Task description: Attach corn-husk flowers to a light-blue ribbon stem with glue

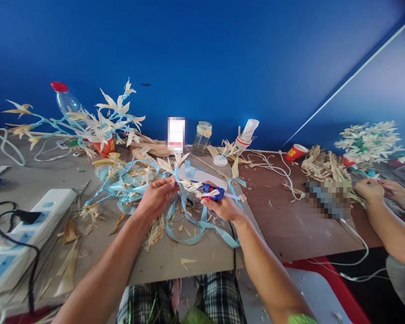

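Left hand grip pinches straw-flower stem, pale-blue ribbon part-wound; right hand grip closed round blue glue gun; finished sprays far left

A small blue plastic tool is mostly buried in the closed fingers of the right hand, its kind unclear. At 12 o'clock from it a white upright object is blurred out; at 3 o'clock, a flat greyish object too. The white power strip at 9 o'clock runs off the edge.
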Motion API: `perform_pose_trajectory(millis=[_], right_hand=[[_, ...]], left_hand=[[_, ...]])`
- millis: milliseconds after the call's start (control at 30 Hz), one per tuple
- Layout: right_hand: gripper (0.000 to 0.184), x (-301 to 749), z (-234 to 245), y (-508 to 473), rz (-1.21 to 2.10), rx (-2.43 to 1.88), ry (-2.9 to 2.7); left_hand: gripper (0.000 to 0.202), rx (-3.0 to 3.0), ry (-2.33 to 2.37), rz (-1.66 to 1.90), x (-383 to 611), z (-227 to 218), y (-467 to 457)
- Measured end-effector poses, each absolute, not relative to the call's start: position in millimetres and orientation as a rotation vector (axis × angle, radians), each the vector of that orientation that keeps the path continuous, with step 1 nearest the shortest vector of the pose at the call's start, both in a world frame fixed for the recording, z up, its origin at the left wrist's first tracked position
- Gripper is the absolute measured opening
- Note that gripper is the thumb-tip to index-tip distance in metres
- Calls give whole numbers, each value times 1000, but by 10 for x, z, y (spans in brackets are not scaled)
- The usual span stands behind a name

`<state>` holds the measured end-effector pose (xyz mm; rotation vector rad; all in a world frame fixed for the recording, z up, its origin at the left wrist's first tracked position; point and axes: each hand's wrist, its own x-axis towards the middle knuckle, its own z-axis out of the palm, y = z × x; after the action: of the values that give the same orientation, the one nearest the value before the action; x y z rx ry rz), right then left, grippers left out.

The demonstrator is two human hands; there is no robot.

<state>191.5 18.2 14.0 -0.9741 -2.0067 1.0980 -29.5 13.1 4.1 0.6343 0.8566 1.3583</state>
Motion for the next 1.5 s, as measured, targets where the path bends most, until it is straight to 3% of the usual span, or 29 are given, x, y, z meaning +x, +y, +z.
perform_pose_trajectory(millis=[267,1500], right_hand=[[25,1873,156,165,1036,-996,-1991],[14,1823,123,140,761,-999,-2060]], left_hand=[[20,705,917,1399,-267,20,134],[25,885,1050,1412,-284,-138,177]])
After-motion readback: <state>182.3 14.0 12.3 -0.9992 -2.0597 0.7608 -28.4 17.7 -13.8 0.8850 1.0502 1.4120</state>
